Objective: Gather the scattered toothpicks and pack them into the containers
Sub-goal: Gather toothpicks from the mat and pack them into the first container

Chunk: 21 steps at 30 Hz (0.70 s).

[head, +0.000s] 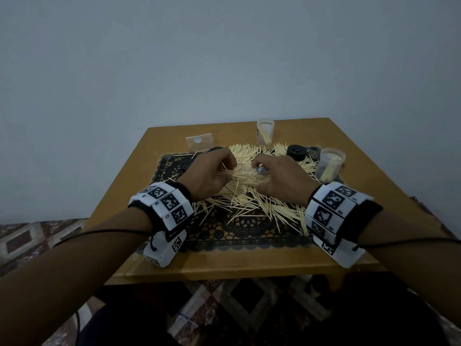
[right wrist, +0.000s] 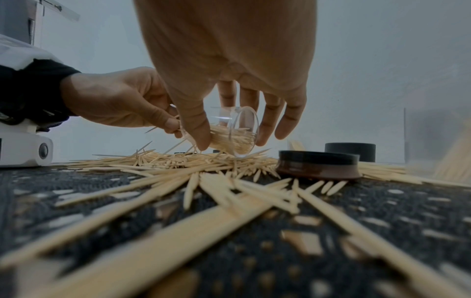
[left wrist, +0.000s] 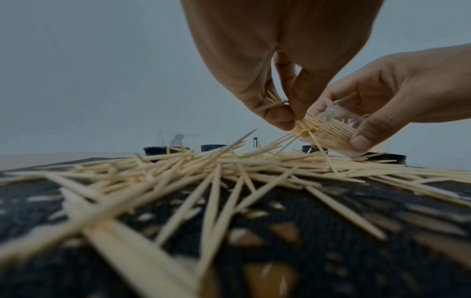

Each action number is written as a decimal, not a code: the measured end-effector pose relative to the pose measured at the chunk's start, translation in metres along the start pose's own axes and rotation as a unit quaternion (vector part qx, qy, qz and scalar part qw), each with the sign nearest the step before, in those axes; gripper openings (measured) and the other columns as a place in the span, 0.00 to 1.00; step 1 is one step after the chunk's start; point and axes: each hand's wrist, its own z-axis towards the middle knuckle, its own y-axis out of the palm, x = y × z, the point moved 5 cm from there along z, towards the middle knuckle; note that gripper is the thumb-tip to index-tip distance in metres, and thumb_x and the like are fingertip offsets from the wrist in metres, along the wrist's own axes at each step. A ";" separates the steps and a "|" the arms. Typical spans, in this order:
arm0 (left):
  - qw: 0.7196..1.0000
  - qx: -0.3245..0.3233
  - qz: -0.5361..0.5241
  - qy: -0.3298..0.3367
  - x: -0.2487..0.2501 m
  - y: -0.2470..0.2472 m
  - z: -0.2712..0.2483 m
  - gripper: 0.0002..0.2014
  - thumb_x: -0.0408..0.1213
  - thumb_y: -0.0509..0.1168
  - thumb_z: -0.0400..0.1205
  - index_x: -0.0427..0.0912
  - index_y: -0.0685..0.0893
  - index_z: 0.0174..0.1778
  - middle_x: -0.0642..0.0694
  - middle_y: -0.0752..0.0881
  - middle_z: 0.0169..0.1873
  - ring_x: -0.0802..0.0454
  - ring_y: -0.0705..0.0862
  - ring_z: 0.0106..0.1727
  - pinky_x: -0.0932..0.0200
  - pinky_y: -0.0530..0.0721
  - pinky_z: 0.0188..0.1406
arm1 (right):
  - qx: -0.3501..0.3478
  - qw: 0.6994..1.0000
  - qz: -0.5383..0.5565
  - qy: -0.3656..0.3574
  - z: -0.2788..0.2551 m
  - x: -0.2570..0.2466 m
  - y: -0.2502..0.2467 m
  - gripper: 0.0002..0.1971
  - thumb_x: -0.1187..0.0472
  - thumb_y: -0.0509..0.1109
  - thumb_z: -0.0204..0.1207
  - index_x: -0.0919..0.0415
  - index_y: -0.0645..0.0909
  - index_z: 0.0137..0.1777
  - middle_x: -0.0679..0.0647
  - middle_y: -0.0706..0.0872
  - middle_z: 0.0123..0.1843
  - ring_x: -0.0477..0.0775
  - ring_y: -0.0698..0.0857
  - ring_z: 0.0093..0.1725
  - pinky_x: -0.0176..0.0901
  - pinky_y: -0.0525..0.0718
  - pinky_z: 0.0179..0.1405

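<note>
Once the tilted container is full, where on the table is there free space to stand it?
Bare wood runs along the table's near edge, in front of the black lace mat, and on the far left beside the clear rectangular box. The mat's middle is crowded with scattered toothpicks; its right end holds black lids and a clear container.

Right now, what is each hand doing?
Left hand: pinching a bunch of toothpicks.
Right hand: gripping a tilted clear container.

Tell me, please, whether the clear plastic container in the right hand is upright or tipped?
Tipped: the clear plastic container lies sideways, mouth toward the left hand.
</note>
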 end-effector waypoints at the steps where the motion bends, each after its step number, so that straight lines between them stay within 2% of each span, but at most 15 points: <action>1: 1.000 0.013 -0.006 0.002 0.000 -0.002 0.000 0.10 0.27 0.72 0.76 0.41 0.80 0.48 0.50 0.84 0.44 0.54 0.82 0.43 0.61 0.83 0.45 | 0.000 1.000 0.000 0.000 0.000 0.000 0.000 0.21 0.58 0.79 0.68 0.55 0.79 0.60 0.58 0.87 0.54 0.61 0.84 0.48 0.55 0.86 0.48; 6: 1.000 0.029 -0.012 0.003 0.000 -0.005 0.001 0.11 0.21 0.70 0.73 0.40 0.82 0.44 0.47 0.86 0.42 0.53 0.85 0.43 0.63 0.84 0.44 | 0.002 1.000 0.000 0.001 0.001 0.001 -0.001 0.22 0.58 0.79 0.68 0.54 0.78 0.61 0.58 0.87 0.55 0.60 0.84 0.49 0.55 0.86 0.48; 9: 0.999 0.048 -0.012 -0.001 0.000 -0.008 0.002 0.10 0.20 0.70 0.73 0.37 0.82 0.43 0.43 0.86 0.42 0.51 0.84 0.43 0.71 0.82 0.41 | 0.001 1.000 -0.001 0.002 0.001 0.001 -0.001 0.22 0.58 0.79 0.69 0.54 0.78 0.62 0.58 0.87 0.56 0.60 0.83 0.50 0.55 0.86 0.49; 12: 0.998 0.063 -0.015 -0.015 0.000 -0.011 0.001 0.08 0.23 0.74 0.73 0.36 0.83 0.43 0.46 0.86 0.40 0.57 0.83 0.40 0.78 0.79 0.38 | 0.002 1.000 0.002 0.002 0.000 0.001 -0.001 0.22 0.58 0.79 0.69 0.55 0.78 0.62 0.58 0.87 0.56 0.60 0.84 0.50 0.55 0.86 0.49; 14: 0.997 0.066 -0.028 -0.020 -0.001 -0.011 0.000 0.09 0.24 0.75 0.73 0.37 0.83 0.43 0.48 0.86 0.38 0.64 0.83 0.37 0.77 0.79 0.37 | 0.001 1.000 0.004 -0.001 0.000 -0.001 -0.002 0.22 0.58 0.79 0.69 0.55 0.79 0.62 0.58 0.87 0.56 0.59 0.84 0.49 0.56 0.86 0.48; 16: 0.997 0.061 -0.038 -0.024 -0.001 -0.011 0.000 0.09 0.25 0.75 0.73 0.39 0.83 0.42 0.49 0.86 0.37 0.66 0.83 0.36 0.76 0.79 0.37 | -0.002 1.000 0.012 -0.006 -0.001 -0.002 -0.003 0.22 0.59 0.79 0.69 0.56 0.79 0.63 0.58 0.87 0.56 0.59 0.84 0.49 0.55 0.86 0.49; 18: 0.997 0.057 -0.052 -0.029 -0.001 -0.010 0.000 0.09 0.26 0.76 0.73 0.39 0.82 0.42 0.48 0.86 0.37 0.65 0.83 0.36 0.75 0.80 0.36 | -0.005 1.000 0.019 -0.012 -0.002 -0.004 -0.003 0.23 0.59 0.79 0.69 0.56 0.79 0.63 0.57 0.87 0.57 0.57 0.85 0.49 0.54 0.86 0.49; 21: 0.996 0.056 -0.059 -0.036 0.001 -0.010 0.000 0.10 0.28 0.77 0.72 0.38 0.81 0.41 0.46 0.85 0.38 0.57 0.84 0.36 0.73 0.82 0.35 | -0.008 0.999 0.037 -0.018 -0.003 -0.006 -0.003 0.23 0.59 0.80 0.68 0.56 0.80 0.63 0.56 0.88 0.57 0.53 0.84 0.47 0.47 0.85 0.47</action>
